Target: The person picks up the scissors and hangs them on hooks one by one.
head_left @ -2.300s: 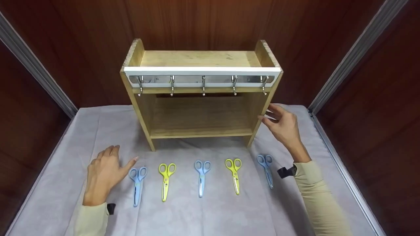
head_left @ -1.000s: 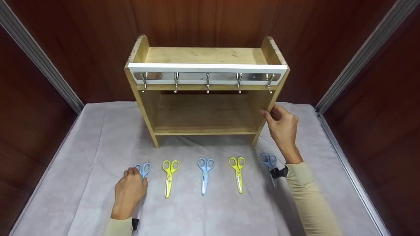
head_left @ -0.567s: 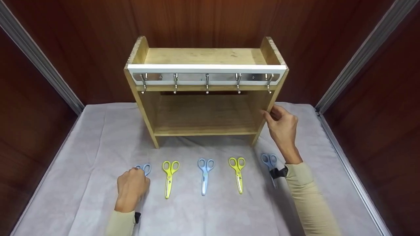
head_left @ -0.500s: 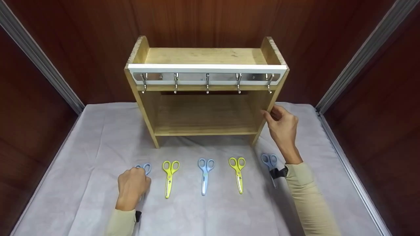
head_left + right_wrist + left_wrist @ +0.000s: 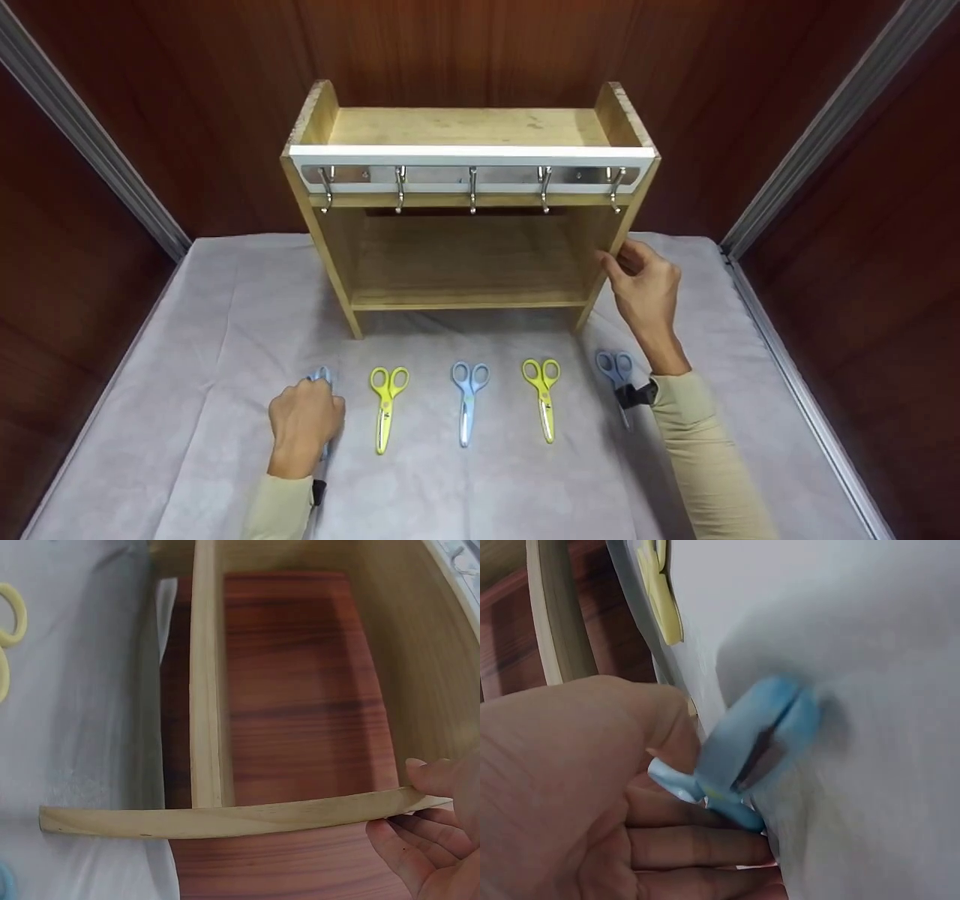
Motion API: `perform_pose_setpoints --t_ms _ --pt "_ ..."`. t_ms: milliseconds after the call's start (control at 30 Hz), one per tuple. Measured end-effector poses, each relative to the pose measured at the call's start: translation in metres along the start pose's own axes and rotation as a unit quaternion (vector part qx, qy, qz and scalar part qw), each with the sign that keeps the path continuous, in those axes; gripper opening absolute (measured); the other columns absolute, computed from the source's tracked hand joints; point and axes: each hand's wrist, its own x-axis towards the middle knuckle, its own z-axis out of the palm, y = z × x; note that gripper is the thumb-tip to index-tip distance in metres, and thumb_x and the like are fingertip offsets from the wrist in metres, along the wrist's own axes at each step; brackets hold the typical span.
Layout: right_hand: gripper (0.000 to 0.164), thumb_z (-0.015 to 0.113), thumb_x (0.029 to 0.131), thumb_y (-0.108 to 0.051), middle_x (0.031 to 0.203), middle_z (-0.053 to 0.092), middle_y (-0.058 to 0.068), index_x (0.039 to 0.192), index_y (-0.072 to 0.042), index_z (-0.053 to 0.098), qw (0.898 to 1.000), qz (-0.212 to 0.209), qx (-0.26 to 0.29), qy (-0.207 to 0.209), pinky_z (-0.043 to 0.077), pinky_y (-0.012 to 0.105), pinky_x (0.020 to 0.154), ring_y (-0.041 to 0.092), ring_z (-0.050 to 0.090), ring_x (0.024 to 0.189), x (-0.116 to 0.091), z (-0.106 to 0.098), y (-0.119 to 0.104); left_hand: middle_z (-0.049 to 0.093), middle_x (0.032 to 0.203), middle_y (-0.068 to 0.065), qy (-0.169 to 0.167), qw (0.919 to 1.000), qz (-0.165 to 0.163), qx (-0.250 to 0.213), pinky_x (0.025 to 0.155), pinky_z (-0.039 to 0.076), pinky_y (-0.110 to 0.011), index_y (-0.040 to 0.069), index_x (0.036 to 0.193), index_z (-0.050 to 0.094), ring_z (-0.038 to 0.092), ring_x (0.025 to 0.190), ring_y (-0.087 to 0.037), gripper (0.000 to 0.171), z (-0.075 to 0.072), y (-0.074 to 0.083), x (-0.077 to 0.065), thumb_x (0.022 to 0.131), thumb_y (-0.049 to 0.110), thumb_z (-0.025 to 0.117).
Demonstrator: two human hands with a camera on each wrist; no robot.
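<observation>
My left hand (image 5: 304, 424) pinches the leftmost blue scissors (image 5: 757, 739) between thumb and fingers. Those scissors are turned on edge, their handle loops mostly covered by the hand in the head view. My right hand (image 5: 646, 289) grips the right side panel of a wooden shelf (image 5: 469, 302), thumb on the inner face and fingers outside, as the right wrist view also shows. Along the shelf's front runs a white rail (image 5: 480, 152) with several metal hooks (image 5: 473, 191), none bearing anything.
On the grey cloth (image 5: 465, 495) lie yellow scissors (image 5: 386, 405), blue scissors (image 5: 468, 397), more yellow scissors (image 5: 543, 394) and, partly under the right wrist strap, further blue scissors (image 5: 611, 364). Dark wood panels (image 5: 97, 135) surround the table on three sides.
From its place at the left, my left hand has moved to the leftmost blue scissors, closed on them and tipped them on edge. My right hand has tightened on the shelf's side panel.
</observation>
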Motion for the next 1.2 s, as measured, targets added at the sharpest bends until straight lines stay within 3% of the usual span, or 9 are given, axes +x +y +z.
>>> perform_pose_setpoints --t_ms 167,333,467,633,767,933,1067,1200 --pt "0.024 0.084 0.091 -0.017 0.101 0.082 0.015 0.11 -0.002 0.081 1.0 -0.007 0.013 0.001 0.053 0.004 0.074 0.029 0.08 0.092 0.001 0.001 0.001 0.063 0.064 -0.019 0.014 0.9999 -0.005 -0.007 0.048 0.053 -0.056 0.005 0.062 0.051 0.065 0.056 -0.039 0.029 0.0 0.0 0.002 0.089 0.0 0.06" --pt "0.022 0.083 0.091 -0.015 0.101 0.082 0.016 0.109 -0.002 0.081 1.0 -0.003 0.018 0.005 0.052 0.003 0.074 0.029 0.08 0.092 0.001 0.001 0.002 0.065 0.063 -0.023 0.013 0.9997 0.002 -0.022 0.047 0.053 -0.056 0.003 0.061 0.053 0.067 0.058 -0.044 0.032 -0.002 -0.003 0.004 0.092 -0.005 0.056" --pt "0.021 0.082 0.092 -0.014 0.101 0.082 0.017 0.109 -0.002 0.08 1.0 0.002 0.01 0.005 0.051 0.002 0.073 0.03 0.08 0.092 0.001 0.001 0.001 0.068 0.071 -0.027 -0.031 0.9982 -0.008 -0.051 0.051 0.053 -0.057 -0.001 0.066 0.059 0.068 0.063 -0.048 0.03 -0.012 -0.007 0.004 0.096 -0.001 0.054" --pt "0.023 0.082 0.092 -0.014 0.102 0.082 0.018 0.11 0.001 0.079 1.0 0.0 0.003 -0.001 0.052 0.003 0.073 0.029 0.08 0.092 0.001 0.001 0.001 0.063 0.074 -0.02 -0.121 0.9856 -0.036 -0.113 0.052 0.047 -0.042 -0.005 0.081 0.062 0.061 0.062 -0.031 0.021 -0.032 -0.014 0.007 0.097 0.0 0.05" --pt "0.024 0.082 0.091 -0.013 0.103 0.081 0.019 0.109 0.002 0.079 1.0 0.0 0.004 -0.001 0.052 0.002 0.073 0.03 0.08 0.093 0.002 0.001 0.001 0.055 0.07 -0.011 -0.154 0.9711 -0.048 -0.176 0.051 0.044 -0.033 -0.001 0.084 0.058 0.053 0.058 -0.022 0.022 -0.047 -0.017 0.011 0.103 0.004 0.048" --pt "0.023 0.082 0.091 -0.013 0.101 0.082 0.018 0.108 0.002 0.079 1.0 -0.001 0.005 0.003 0.052 0.002 0.073 0.03 0.08 0.093 0.003 0.0 0.002 0.06 0.071 -0.01 -0.154 0.9583 -0.04 -0.237 0.048 0.044 -0.031 -0.006 0.099 0.065 0.053 0.054 -0.017 0.024 -0.06 -0.016 0.016 0.108 0.012 0.053" --pt "0.024 0.083 0.091 -0.015 0.102 0.082 0.018 0.109 0.001 0.08 1.0 0.006 0.005 0.001 0.052 0.002 0.073 0.029 0.08 0.093 0.002 0.001 0.002 0.072 0.082 -0.015 -0.138 0.9541 -0.03 -0.264 0.049 0.042 -0.028 -0.006 0.11 0.07 0.052 0.057 -0.015 0.025 -0.062 -0.01 0.018 0.108 0.015 0.057" --pt "0.024 0.082 0.091 -0.014 0.102 0.082 0.018 0.109 0.001 0.08 1.0 0.01 0.009 0.0 0.052 0.003 0.073 0.029 0.08 0.093 0.002 0.002 0.001 0.08 0.107 -0.02 -0.129 0.9495 -0.005 -0.286 0.066 0.054 -0.029 -0.007 0.123 0.07 0.074 0.083 -0.024 0.028 -0.062 -0.006 0.021 0.108 0.012 0.055"
